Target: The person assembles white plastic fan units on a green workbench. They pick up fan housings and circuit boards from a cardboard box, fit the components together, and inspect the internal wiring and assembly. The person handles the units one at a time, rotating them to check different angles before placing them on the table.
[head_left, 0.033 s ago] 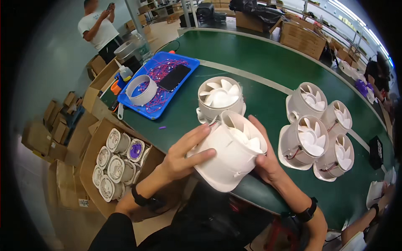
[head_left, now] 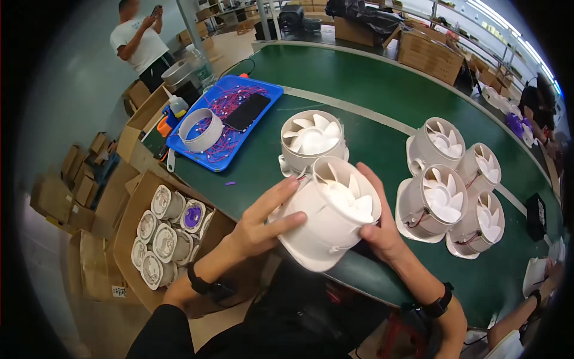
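Between my two hands is a white plastic duct fan (head_left: 317, 230), tilted so its blades face up and to the right above the table's near edge. My left hand (head_left: 263, 218) grips its left side, the index finger near a small wire at the rim. On the right side, my right hand (head_left: 382, 230) wraps the housing with the thumb low on the front. Just beyond stands another white fan (head_left: 314, 140), blades upward. To the right, several more fans (head_left: 442, 194) sit grouped on the green table, some with thin wires on their sides.
A blue tray (head_left: 224, 161) at the left holds pink-purple wires, a black phone (head_left: 247, 112) and a white ring (head_left: 201, 130). A cardboard box (head_left: 128, 224) of round white parts stands lower left. A person (head_left: 140, 45) stands far left; a co-worker's arm (head_left: 520, 317) shows lower right.
The held fan has tipped very slightly, its lower edge rising a little. Both hands keep the same grip.
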`<state>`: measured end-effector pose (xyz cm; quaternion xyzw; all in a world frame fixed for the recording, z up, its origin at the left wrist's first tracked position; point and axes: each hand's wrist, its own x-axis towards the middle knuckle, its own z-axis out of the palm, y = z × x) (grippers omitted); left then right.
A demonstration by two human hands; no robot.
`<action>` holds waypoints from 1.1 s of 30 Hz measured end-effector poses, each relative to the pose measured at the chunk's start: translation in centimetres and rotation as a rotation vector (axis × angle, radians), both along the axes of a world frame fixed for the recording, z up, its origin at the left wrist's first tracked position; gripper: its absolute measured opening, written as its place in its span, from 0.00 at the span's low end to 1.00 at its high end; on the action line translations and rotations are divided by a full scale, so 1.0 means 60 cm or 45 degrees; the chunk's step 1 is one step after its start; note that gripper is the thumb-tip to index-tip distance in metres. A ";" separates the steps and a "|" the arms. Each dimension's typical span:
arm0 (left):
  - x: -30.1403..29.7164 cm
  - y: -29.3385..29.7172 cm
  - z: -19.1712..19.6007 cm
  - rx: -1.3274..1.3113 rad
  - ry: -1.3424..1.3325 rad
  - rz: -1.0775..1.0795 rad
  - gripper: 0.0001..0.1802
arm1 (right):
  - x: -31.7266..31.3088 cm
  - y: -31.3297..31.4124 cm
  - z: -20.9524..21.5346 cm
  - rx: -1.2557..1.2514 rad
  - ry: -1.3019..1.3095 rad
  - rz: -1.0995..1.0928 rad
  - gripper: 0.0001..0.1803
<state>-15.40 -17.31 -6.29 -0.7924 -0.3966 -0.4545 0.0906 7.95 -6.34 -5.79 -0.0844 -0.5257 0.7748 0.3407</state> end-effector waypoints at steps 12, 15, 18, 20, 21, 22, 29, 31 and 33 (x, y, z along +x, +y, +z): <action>-0.067 0.062 0.027 -0.081 0.184 0.287 0.24 | 0.024 0.028 -0.005 1.004 -0.416 -0.275 0.36; -0.059 0.155 0.069 -0.229 0.250 0.233 0.35 | 0.027 0.027 0.000 0.915 -0.553 -0.180 0.39; -0.042 0.237 0.089 -0.388 0.558 0.285 0.39 | 0.028 0.028 -0.002 0.939 -0.526 -0.204 0.38; -0.034 0.260 0.092 -0.558 0.600 0.289 0.40 | 0.030 0.030 -0.006 0.953 -0.534 -0.220 0.38; -0.031 0.272 0.093 -0.649 0.530 0.257 0.41 | 0.033 0.032 -0.006 0.963 -0.541 -0.240 0.37; -0.030 0.281 0.094 -0.740 0.460 0.224 0.41 | 0.033 0.034 -0.006 0.981 -0.525 -0.246 0.37; -0.095 0.293 0.093 -0.685 0.394 0.626 0.39 | 0.029 0.040 -0.004 1.044 -0.464 -0.249 0.34; -0.099 0.297 0.096 -0.736 0.334 0.692 0.38 | 0.031 0.043 -0.008 1.052 -0.450 -0.263 0.34; -0.092 0.300 0.090 -0.736 0.298 0.847 0.38 | 0.032 0.041 -0.013 1.047 -0.456 -0.260 0.35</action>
